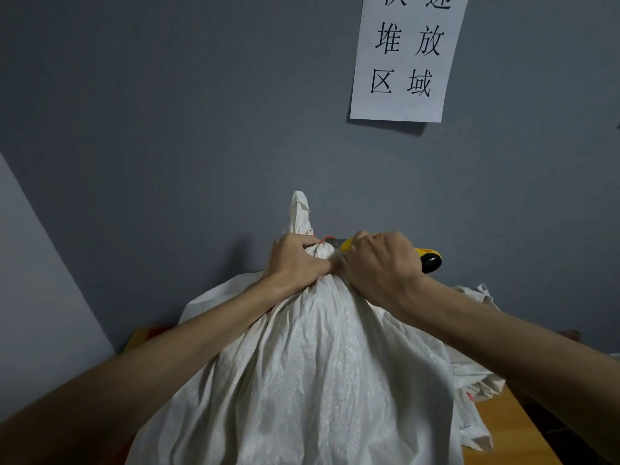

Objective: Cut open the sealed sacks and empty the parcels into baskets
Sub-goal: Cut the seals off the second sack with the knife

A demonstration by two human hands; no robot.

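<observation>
A big white woven sack [302,380] stands upright in front of me, its neck bunched and tied with a thin red string [323,239]. My left hand [295,260] grips the gathered neck just below the tie. My right hand [379,263] holds a yellow and black utility knife [429,258], whose blade tip lies at the red string. The twisted top of the sack [300,213] sticks up above both hands. What is inside the sack is hidden.
A grey wall [201,129] rises close behind the sack, with a white paper sign [406,58] taped to it at upper right. More white sacks [476,374] lie behind at right on a wooden surface [503,427]. Something red and orange [147,333] shows at lower left.
</observation>
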